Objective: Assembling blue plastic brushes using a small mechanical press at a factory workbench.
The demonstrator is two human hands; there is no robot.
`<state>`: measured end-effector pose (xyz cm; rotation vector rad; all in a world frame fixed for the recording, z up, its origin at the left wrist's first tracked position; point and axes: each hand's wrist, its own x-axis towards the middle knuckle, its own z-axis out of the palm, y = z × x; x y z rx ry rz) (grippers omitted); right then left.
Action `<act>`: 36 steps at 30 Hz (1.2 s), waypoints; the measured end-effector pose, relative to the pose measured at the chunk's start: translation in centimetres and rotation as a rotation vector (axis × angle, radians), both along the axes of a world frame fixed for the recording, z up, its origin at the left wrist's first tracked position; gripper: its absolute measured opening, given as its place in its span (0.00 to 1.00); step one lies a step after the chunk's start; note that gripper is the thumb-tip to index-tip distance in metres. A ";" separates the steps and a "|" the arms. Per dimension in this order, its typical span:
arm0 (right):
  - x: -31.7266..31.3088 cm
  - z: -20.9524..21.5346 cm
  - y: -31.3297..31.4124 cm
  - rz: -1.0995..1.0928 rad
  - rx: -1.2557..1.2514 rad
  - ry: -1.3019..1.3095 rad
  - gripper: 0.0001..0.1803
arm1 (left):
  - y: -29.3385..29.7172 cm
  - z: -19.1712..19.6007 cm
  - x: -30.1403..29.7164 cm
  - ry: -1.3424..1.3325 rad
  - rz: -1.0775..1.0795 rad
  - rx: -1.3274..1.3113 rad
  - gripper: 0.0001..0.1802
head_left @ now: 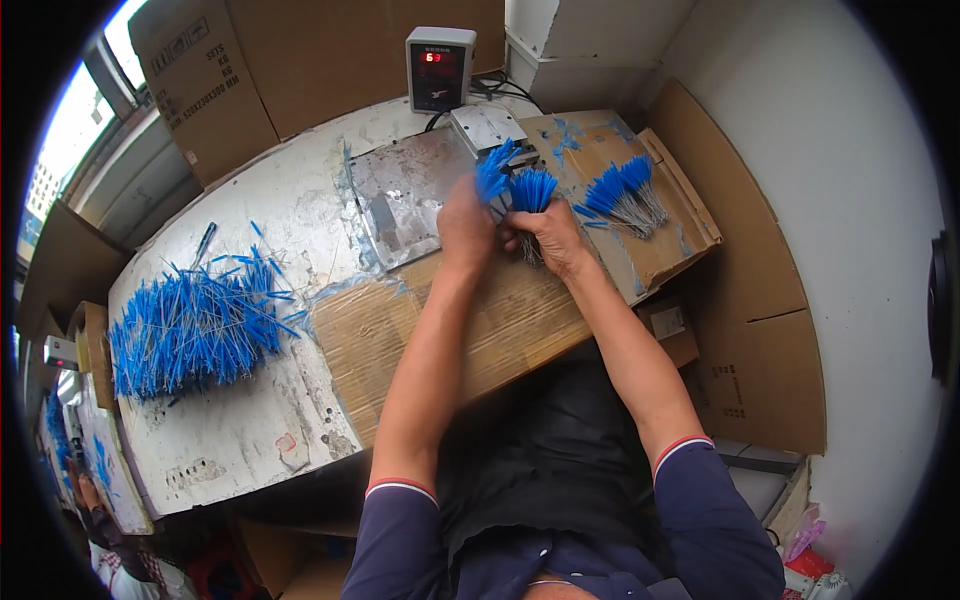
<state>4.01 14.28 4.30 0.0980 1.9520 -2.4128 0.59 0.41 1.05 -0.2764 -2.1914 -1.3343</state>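
My left hand is closed around a bundle of thin wires with blue tips, the tips pointing up and away from me. Right beside it, my right hand grips a second blue-tipped wire bundle, whose pale wire ends hang below the fingers. The two hands nearly meet over the near edge of a small metal device. Finger detail on the left hand is partly hidden and slightly blurred. To the right, sorted blue-tipped wire bundles lie on a cardboard sheet.
A large loose pile of blue-tipped wires covers the table's left side. Behind the metal plate stands a box with a red digital display. Cardboard panels wall the back. At far left, another person's hand shows at a neighbouring table.
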 end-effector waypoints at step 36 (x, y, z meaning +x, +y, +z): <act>-3.0 -1.4 -0.9 -0.459 0.218 0.024 0.06 | -0.3 -0.8 -0.8 0.134 0.215 -0.116 0.08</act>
